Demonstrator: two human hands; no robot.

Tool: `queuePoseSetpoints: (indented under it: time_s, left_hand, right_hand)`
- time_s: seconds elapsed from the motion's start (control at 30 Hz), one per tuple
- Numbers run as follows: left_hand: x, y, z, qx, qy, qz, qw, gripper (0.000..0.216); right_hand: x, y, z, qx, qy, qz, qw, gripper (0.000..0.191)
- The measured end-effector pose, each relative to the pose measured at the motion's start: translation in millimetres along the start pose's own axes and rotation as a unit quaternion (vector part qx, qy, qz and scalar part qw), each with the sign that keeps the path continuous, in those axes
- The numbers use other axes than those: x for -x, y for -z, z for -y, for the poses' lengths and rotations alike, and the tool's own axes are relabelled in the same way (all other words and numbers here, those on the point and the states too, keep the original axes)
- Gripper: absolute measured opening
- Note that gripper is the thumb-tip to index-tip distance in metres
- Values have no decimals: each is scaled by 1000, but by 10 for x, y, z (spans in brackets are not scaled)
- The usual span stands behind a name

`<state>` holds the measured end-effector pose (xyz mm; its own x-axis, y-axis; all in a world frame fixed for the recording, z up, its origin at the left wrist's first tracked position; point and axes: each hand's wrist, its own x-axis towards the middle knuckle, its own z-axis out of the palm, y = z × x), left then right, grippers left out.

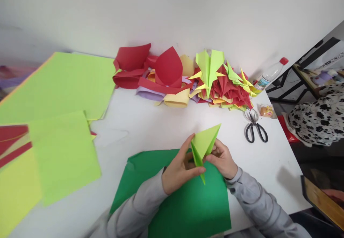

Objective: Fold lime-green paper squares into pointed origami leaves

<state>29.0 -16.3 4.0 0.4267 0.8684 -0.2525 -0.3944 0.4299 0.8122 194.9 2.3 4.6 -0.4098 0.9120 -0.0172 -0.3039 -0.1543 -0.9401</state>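
dark green paper sheet (188,209), one: flat on the white table (279,148), beneath the hands. left hand (178,170) and right hand (221,159): set apart, one to each side of the piece, both pinching it between thumb and fingers; neither is nearer. folded lime-green paper (205,141), one: raised above the green sheet, between the hands; long axis near to far, narrow point towards the wearer, broad flap away, left thumb across it by the point. black-handled scissors (251,126), one pair: beyond the right hand, handles spread. far row: rolled paper pieces (168,67); heap of folded paper pieces (228,89), mostly red; red-capped plastic bottle (272,74).
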Motion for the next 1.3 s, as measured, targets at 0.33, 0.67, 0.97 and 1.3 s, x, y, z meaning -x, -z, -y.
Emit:
queuePoseSetpoints:
  time_s: [0.33,0.67,0.97,1.3]
  left_hand:
    - [-70,-17,45,-33,-30,-14,999,119]
    - [-76,-43,33,-53,5,-12,999,116]
    - [-83,-16,47,-75,-13,-9,997,107]
    - [-74,0,9,-84,-33,-10,996,96]
  right_hand:
    - [6,19,-84,58,29,-16,998,60]
    - [-10,-22,-8,97,60,-16,993,53]
    - [-8,-14,-23,113,52,-28,992,56]
    - [-3,-6,-10,108,42,-39,992,54]
